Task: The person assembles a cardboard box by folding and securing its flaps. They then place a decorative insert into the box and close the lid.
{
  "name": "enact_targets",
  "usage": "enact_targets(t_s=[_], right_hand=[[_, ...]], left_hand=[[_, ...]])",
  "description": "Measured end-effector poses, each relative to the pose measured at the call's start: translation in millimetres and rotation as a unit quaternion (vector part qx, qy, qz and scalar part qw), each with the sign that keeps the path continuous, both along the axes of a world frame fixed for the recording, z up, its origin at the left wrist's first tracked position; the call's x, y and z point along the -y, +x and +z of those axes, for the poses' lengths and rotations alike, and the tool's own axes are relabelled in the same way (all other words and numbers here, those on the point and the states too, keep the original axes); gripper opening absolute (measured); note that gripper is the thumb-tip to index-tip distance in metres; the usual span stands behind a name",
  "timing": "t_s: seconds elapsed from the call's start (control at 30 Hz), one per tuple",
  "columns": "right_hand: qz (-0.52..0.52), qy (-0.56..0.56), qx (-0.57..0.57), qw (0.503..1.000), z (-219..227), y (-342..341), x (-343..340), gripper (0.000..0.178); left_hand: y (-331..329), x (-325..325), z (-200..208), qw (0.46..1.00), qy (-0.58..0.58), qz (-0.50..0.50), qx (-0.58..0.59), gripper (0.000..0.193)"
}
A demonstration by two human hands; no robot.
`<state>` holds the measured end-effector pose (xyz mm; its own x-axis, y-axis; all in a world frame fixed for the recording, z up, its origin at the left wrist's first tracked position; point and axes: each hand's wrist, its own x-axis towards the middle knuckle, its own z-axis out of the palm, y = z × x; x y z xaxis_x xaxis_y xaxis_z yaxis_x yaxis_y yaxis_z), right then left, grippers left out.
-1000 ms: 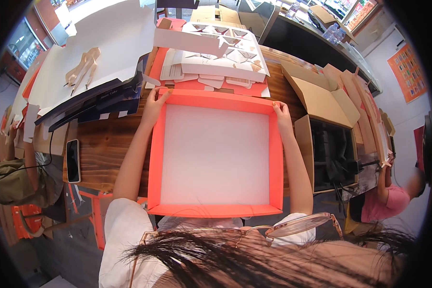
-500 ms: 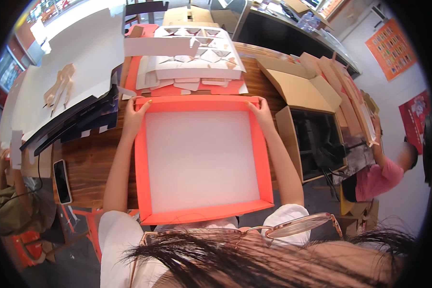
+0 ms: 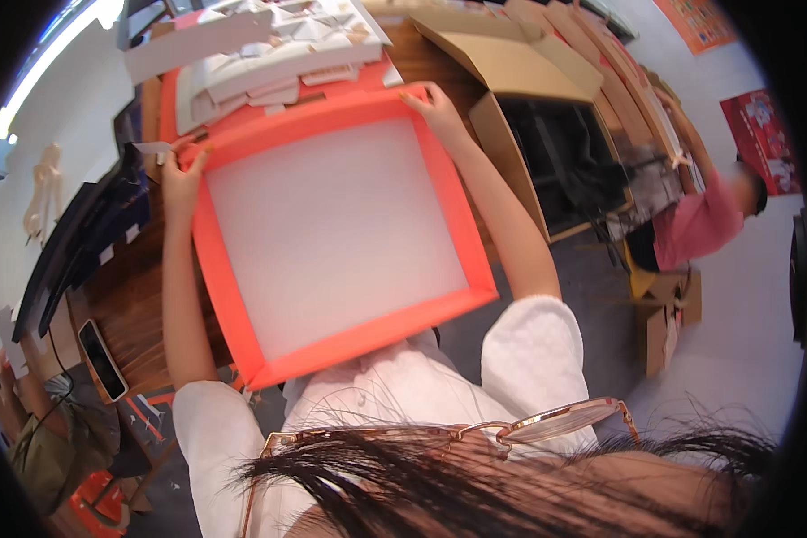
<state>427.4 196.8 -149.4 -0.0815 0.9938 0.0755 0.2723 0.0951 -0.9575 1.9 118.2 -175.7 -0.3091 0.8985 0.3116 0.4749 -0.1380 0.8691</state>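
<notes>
A shallow, open cardboard box (image 3: 229,278) with coral-red walls and a white bottom is held up in front of me by both hands. My left hand (image 3: 184,175) grips its far left corner, thumb over the inside of the wall. My right hand (image 3: 437,109) pinches the far right corner the same way. The box sits tilted, its right side turned toward me, and its near edge reaches my white top. Just beyond the far wall lies a stack of white die-cut card pieces (image 3: 287,63) on red sheets.
To the right an open brown carton (image 3: 547,152) holds something black. A phone (image 3: 104,360) rests at the table's left edge. Dark blue card (image 3: 90,233) and large white sheets (image 3: 27,117) stand at left. Co-workers are on both sides, one in a pink shirt (image 3: 695,224).
The box has turned anticlockwise, and both hands still grip its far corners. My view has swung, so the surroundings sit higher and further left.
</notes>
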Motion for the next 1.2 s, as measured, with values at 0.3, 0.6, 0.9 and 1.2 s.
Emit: enact_targets(t_s=[0.3, 0.6, 0.9, 1.2], right_hand=[[-0.042, -0.027, -0.026, 0.998, -4.4, -4.2, -6.4, 0.050], [-0.034, -0.036, -0.054, 0.997, -6.4, -6.3, 3.8, 0.040], [-0.042, -0.013, -0.002, 0.999, 6.9, -5.8, 16.7, 0.041], [0.019, 0.267, 0.297, 0.917, 68.3, -54.9, 12.1, 0.051]], left_hand=[[-3.2, -3.6, 7.0, 0.998, -0.063, 0.029, -0.011, 0.036], [2.3, 7.6, 11.6, 0.999, -0.033, 0.012, 0.038, 0.022], [20.9, 16.0, 38.7, 0.980, 0.047, -0.020, -0.191, 0.015], [25.2, 17.6, 42.8, 0.972, 0.028, -0.019, -0.233, 0.012]])
